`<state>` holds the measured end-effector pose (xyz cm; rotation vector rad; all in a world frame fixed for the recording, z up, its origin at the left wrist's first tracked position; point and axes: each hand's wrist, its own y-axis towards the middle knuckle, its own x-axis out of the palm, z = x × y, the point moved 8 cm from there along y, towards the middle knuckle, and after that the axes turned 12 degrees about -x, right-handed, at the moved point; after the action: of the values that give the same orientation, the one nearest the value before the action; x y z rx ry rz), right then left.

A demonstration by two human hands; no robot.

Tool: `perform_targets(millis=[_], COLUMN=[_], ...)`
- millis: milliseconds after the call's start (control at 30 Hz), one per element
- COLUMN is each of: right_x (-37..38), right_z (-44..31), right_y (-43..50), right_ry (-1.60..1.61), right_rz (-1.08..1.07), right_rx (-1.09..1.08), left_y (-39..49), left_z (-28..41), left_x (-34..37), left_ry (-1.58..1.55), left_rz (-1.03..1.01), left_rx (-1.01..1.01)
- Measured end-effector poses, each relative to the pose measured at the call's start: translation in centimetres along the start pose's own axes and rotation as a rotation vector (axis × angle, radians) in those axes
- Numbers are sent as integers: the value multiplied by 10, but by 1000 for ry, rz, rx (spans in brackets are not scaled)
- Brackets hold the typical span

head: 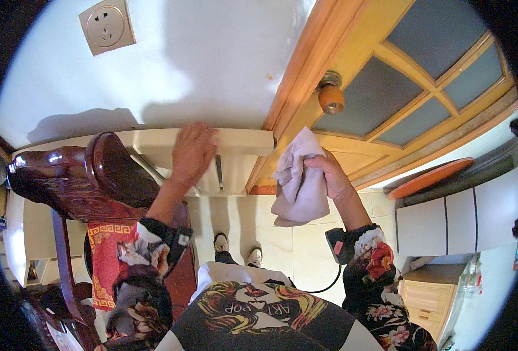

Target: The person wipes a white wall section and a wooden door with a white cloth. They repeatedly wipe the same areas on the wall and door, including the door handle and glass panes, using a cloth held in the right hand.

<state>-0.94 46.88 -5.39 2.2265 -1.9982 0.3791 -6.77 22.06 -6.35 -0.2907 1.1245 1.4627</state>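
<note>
A crumpled pale cloth (pixel 302 188) hangs from my right hand (pixel 335 175), pinched between the thumb and fingers in front of the wooden door. My left hand (pixel 195 151) is over the top edge of a cream slatted panel (pixel 245 142) that runs along the wall, perhaps a radiator cover. Blur hides the left fingertips, so I cannot tell whether they touch the panel or hold anything.
Left of me stands a dark carved wooden chair (pixel 123 171) with a red patterned cushion (pixel 105 263). A yellow wooden door (pixel 351 149) has a round knob (pixel 331 98). A wall socket (pixel 106 27) is above the panel. White cabinets (pixel 456 223) stand at right.
</note>
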Motion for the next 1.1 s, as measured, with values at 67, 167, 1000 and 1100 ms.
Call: perform_targets(millis=[67, 167, 1000, 1100], right_x=[13, 34, 55, 63], right_z=[0, 0, -40, -34], right_y=[0, 1, -27, -33], right_ry=[61, 113, 216, 435], right_rz=[-52, -127, -153, -68], right_rx=[-9, -4, -83, -11], left_y=[-13, -26, 9, 4], left_z=[21, 64, 63, 70], left_x=[2, 17, -14, -9], left_ry=[-303, -881, -1219, -1178], left_rz=[-176, -407, -72, -107], left_rx=[-76, -226, -677, -680])
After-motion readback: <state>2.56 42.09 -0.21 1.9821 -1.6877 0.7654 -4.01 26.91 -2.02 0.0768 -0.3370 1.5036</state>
